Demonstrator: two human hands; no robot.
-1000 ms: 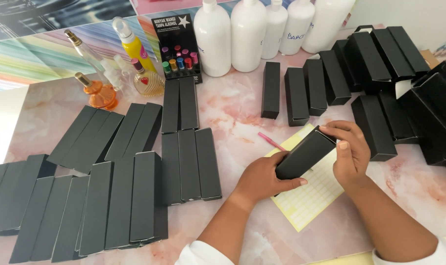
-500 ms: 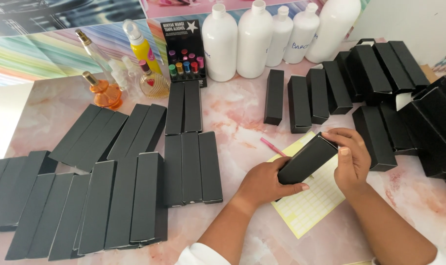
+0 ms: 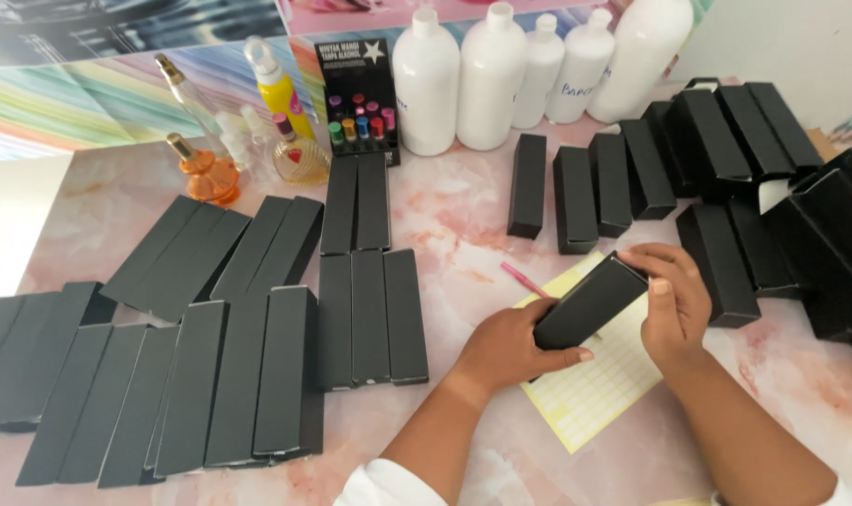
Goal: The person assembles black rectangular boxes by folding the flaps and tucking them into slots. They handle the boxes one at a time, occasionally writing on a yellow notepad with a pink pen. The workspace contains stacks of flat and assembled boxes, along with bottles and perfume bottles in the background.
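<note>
**A:** What have you got in your hands?

**B:** A long black cardboard box (image 3: 590, 303), already folded into shape. My left hand (image 3: 518, 345) has its grip closed around the lower end, thumb lying along the side. My right hand (image 3: 671, 298) has its grip closed over the upper end, fingers curled across the top edge. The box is tilted, low on my left and high on my right, held just above the counter.

**A:** What is under it?

**B:** A pale yellow sheet ruled into small rectangles (image 3: 596, 382), lying flat on the pink marbled counter (image 3: 463, 211). A thin pink pen (image 3: 526, 280) rests beside the sheet's far corner, partly hidden by my left hand.

**A:** And around you?

**B:** On my left, many flat unfolded black box blanks (image 3: 222, 375) lie in rows, edge to edge. On my right, made-up black boxes (image 3: 632, 178) stand or lean close together, running out to the edge of view. At the back stand five white plastic bottles (image 3: 487, 80), next to a black display card holding small coloured vials (image 3: 358, 103). Further left are a yellow spray bottle (image 3: 278, 89), a round clear glass perfume bottle (image 3: 299, 155) and a small orange glass bottle (image 3: 204, 173).
</note>
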